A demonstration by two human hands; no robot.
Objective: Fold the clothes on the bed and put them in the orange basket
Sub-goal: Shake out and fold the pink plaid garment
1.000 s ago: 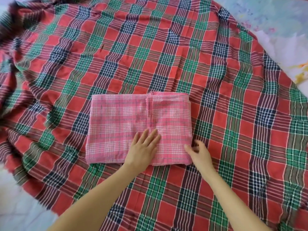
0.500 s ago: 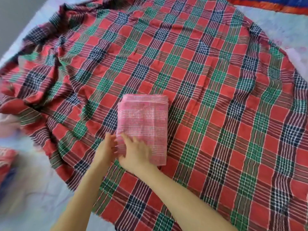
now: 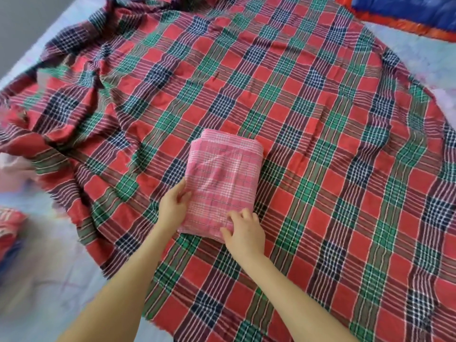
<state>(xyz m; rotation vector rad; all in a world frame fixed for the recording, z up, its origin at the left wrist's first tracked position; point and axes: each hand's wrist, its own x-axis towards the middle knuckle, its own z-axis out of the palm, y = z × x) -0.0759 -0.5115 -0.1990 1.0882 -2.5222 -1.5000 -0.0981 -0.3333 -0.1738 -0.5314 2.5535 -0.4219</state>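
The folded pink checked cloth [image 3: 225, 183], a thick soft rectangle of several layers, lies on the middle of the large red, green and navy plaid cloth [image 3: 320, 107] that is spread across the bed; the left hand [image 3: 172, 208] grips its left edge, thumb on top and fingers curled at the side, and the right hand [image 3: 244, 233] has its bent fingers closed over the near right corner; whether any fingertips reach underneath is hidden. The step in hand looks like lifting the bundle for the basket; to do it well, both hands should slide fully beneath the bottom layer and squeeze the stack lightly, keeping it level, since the loose layers at the far end could fan open or the plaid beneath could be dragged up with it. The orange basket is not plainly in view; a blurred red and blue thing [image 3: 9, 230] sits at the left edge on the pale printed bedsheet [image 3: 49, 280], and a blue item with an orange border [image 3: 407, 16] lies at the far right; what either is, I cannot tell. The big plaid cloth remains unfolded and rumpled along its left side; nothing lies between the hands and the bundle.
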